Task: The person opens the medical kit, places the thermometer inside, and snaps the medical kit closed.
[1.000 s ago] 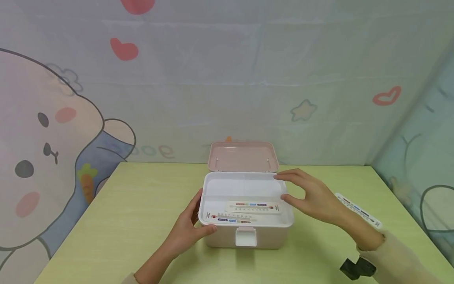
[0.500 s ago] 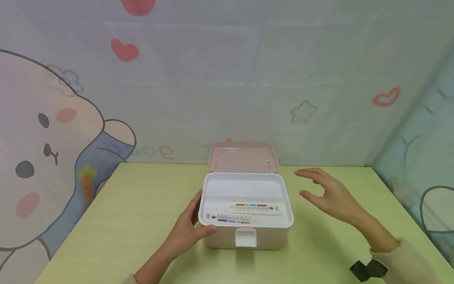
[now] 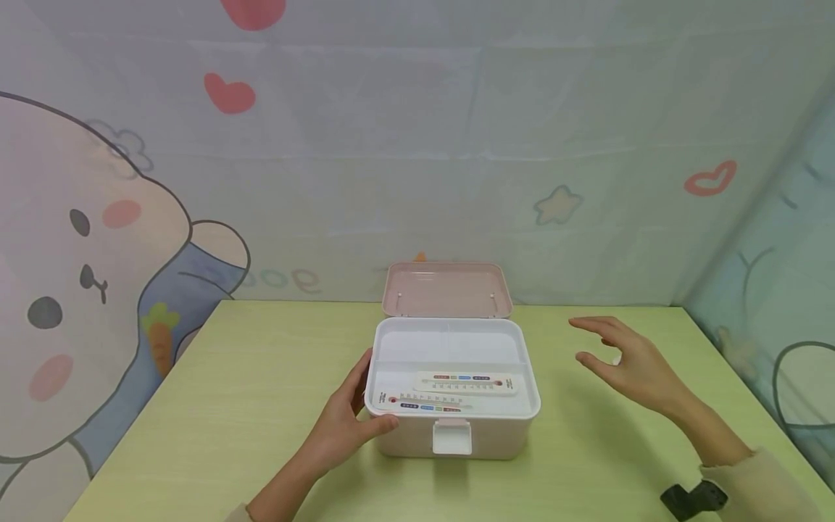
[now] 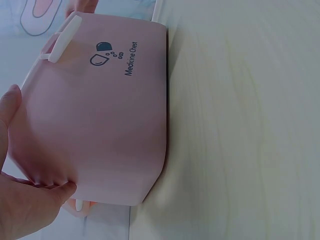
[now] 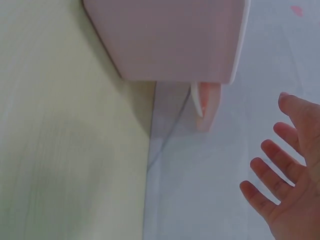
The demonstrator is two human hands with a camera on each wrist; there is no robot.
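A pink medicine chest [image 3: 496, 440] stands on the table, its lid [image 3: 446, 291] tipped back. Inside its white tray [image 3: 411, 339] lie two white thermometer cards with coloured bands: one card [image 3: 466, 383] towards the middle and another card [image 3: 424, 403] along the front wall. My left hand [image 3: 339, 420] grips the chest's left front corner, thumb at the front rim and fingers round the side; the left wrist view shows this hand [image 4: 30, 205] against the pink wall. To the right of the chest, my right hand [image 3: 629, 366] hovers with spread fingers and holds nothing.
A white sliver [image 3: 616, 359] shows behind the right hand, which hides most of it. The pale yellow table [image 3: 293, 341] ends at a printed cloth backdrop [image 3: 365, 145]. A white latch [image 3: 452, 438] hangs on the chest's front.
My right hand has drawn away from the tray's right rim, out to the right, and now covers the thermometer card lying on the table. The left hand has stayed put.
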